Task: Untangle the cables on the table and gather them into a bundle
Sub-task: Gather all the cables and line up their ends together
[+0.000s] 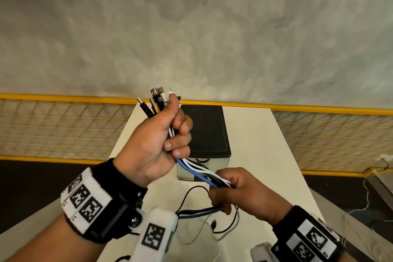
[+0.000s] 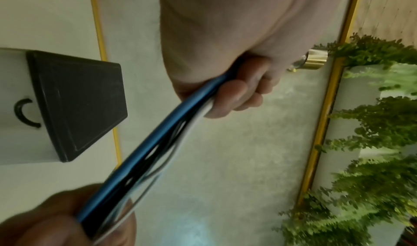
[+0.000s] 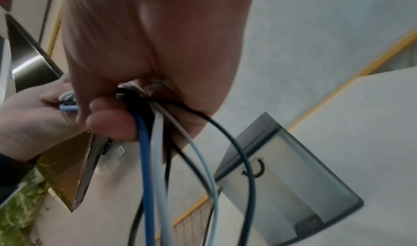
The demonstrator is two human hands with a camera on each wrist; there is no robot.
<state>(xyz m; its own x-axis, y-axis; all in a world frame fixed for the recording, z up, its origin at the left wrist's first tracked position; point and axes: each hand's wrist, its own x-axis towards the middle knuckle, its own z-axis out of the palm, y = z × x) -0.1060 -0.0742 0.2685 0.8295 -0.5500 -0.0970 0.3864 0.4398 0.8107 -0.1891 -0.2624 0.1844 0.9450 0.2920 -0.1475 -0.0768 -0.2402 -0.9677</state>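
A bunch of blue, white and black cables (image 1: pixel 196 169) runs taut between my two hands above the white table (image 1: pixel 265 144). My left hand (image 1: pixel 177 134) is raised and grips the bunch just below the USB plugs (image 1: pixel 156 100), which stick up out of the fist. Lower and to the right, my right hand (image 1: pixel 223 195) grips the same bunch. The loose tails (image 1: pixel 212 225) hang from it and lie on the table. In the left wrist view the blue cable (image 2: pixel 158 143) leaves my curled fingers (image 2: pixel 237 94). In the right wrist view the cables (image 3: pixel 153 160) drop from my right hand (image 3: pixel 126 118).
A box with a black lid (image 1: pixel 204 127) stands on the table right behind my hands. A yellow mesh fence (image 1: pixel 63 130) runs behind the table on both sides. A thin white wire (image 1: pixel 365 204) lies on the floor at the right.
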